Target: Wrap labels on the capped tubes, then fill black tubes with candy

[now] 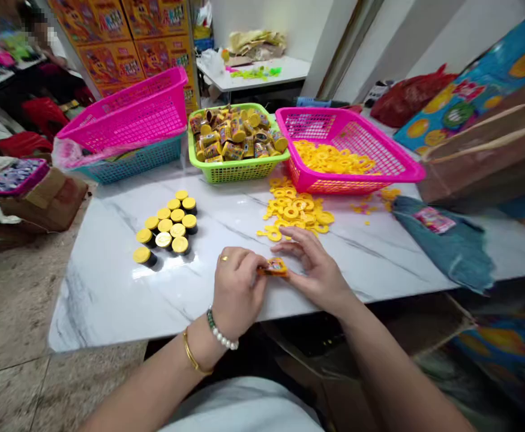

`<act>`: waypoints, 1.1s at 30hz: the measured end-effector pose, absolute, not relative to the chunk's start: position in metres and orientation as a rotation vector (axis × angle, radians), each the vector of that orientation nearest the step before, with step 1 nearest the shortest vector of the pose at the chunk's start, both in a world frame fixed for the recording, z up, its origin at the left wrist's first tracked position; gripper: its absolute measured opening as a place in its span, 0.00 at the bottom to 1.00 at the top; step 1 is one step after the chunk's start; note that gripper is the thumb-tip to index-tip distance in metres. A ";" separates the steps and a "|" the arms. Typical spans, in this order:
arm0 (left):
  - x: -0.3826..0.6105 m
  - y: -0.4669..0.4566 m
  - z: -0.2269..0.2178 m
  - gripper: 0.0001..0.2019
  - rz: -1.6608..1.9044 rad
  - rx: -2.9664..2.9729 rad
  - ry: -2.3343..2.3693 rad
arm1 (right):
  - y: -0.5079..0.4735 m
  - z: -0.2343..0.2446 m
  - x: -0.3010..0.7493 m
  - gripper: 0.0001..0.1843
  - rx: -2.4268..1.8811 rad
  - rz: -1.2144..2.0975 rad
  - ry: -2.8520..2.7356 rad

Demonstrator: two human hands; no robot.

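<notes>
My left hand (237, 288) and my right hand (312, 267) meet near the front edge of the marble table (109, 294). Between them they pinch a small orange and yellow piece (275, 266), fingers closed on it from both sides. Just beyond my right hand lies a loose pile of yellow rings (294, 210). To the left stands a cluster of small dark jars with yellow lids (168, 228).
A green basket (237, 171) of wrapped yellow items sits at the back centre. A pink basket (356, 174) holds more yellow rings. Stacked pink and blue baskets (131, 132) stand back left. A blue cloth bag (446, 246) lies at the right. A person sits far back left.
</notes>
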State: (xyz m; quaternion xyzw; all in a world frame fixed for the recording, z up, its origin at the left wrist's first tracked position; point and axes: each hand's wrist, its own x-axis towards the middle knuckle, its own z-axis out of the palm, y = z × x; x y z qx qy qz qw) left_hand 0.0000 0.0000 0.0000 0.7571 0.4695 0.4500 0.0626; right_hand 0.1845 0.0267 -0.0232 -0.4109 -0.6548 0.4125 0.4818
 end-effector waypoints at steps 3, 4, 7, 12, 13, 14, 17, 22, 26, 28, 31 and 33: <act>-0.002 -0.010 -0.002 0.06 1.527 2.443 1.351 | 0.014 -0.018 0.184 0.23 -1.141 1.166 -1.262; -0.003 -0.012 -0.002 0.07 1.574 2.479 1.335 | 0.010 -0.015 0.184 0.21 -1.172 1.245 -1.173; -0.005 -0.015 -0.003 0.09 1.692 2.541 1.314 | -0.003 -0.003 0.181 0.20 -1.219 1.580 -0.957; -0.003 -0.015 -0.004 0.07 1.667 2.712 1.221 | -0.009 0.019 0.170 0.20 -1.143 1.700 -1.049; -0.003 -0.016 -0.004 0.08 1.624 2.741 1.240 | -0.005 0.021 0.168 0.19 -1.164 1.666 -1.080; -0.003 -0.017 -0.004 0.09 1.569 2.764 1.268 | 0.000 0.022 0.167 0.18 -1.188 1.632 -1.118; -0.006 -0.024 -0.001 0.10 1.384 2.749 1.315 | 0.024 0.023 0.164 0.17 -1.228 1.565 -1.301; -0.023 -0.043 0.002 0.08 1.281 2.585 1.289 | 0.072 0.023 0.156 0.15 -1.158 1.608 -1.825; -0.040 -0.055 -0.002 0.07 1.236 2.543 1.342 | 0.089 0.026 0.150 0.14 -1.130 1.587 -1.997; -0.046 -0.057 -0.004 0.08 1.241 2.480 1.396 | 0.089 0.029 0.151 0.15 -1.127 1.544 -2.039; -0.050 -0.054 0.000 0.11 1.311 2.264 1.521 | 0.084 0.036 0.155 0.15 -1.064 1.449 -2.276; -0.050 -0.046 0.006 0.13 1.321 2.066 1.567 | 0.082 0.042 0.155 0.14 -0.982 1.386 -2.490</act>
